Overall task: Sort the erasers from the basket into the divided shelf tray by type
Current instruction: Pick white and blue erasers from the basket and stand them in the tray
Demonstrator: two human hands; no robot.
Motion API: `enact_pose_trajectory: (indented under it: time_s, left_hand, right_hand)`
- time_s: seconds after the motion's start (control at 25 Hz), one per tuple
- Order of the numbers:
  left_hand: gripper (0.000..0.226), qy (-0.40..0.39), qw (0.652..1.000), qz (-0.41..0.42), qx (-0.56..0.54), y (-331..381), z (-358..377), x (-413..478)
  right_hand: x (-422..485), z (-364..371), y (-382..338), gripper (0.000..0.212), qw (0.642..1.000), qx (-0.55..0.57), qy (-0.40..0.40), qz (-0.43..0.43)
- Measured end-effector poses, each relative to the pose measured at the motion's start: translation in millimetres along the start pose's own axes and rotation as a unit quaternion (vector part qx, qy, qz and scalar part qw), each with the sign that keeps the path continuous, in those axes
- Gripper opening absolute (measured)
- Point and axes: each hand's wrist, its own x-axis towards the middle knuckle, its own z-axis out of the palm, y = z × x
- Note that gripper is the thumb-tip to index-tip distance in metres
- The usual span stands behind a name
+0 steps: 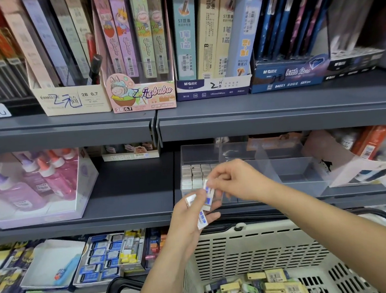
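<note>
My left hand (188,218) holds several white erasers with blue sleeves (203,219) in its palm, just in front of the middle shelf. My right hand (234,180) pinches one of these white-and-blue erasers (208,188) at the top of the bunch. Right behind my hands stands the clear divided tray (289,173); its left compartment holds rows of white erasers (195,176), and the compartments to the right look bare. The cream plastic basket (253,248) sits below, with several tan, green and white erasers (256,287) in its bottom.
A box of glue bottles (36,186) stands on the middle shelf at the left. Boxes of pencil leads (140,81) line the upper shelf. The lowest shelf holds trays of boxed erasers (101,257). A torn white box (350,166) sits right of the tray.
</note>
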Motion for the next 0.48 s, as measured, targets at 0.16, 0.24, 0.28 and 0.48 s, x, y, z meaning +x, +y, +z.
enact_pose_trajectory:
  time_s: [0.16,0.24,0.28,0.48]
  left_hand:
    - [0.024,-0.006,0.999,-0.025,-0.020,3,1,-1]
    - [0.020,-0.014,1.000,-0.020,-0.009,2,2,-2]
    - [0.018,-0.015,1.000,-0.014,0.000,2,3,-3]
    - [0.020,-0.020,0.998,0.000,0.057,-1,3,-3]
  right_hand:
    - [-2,-12,2,0.012,0.998,0.050,0.016,0.029]
    - [-3,-13,5,0.009,0.998,0.047,0.023,0.034]
    - [-5,-11,7,0.009,0.999,0.026,0.033,0.031]
    - [-31,-7,13,0.032,0.944,-0.298,0.073,-0.119]
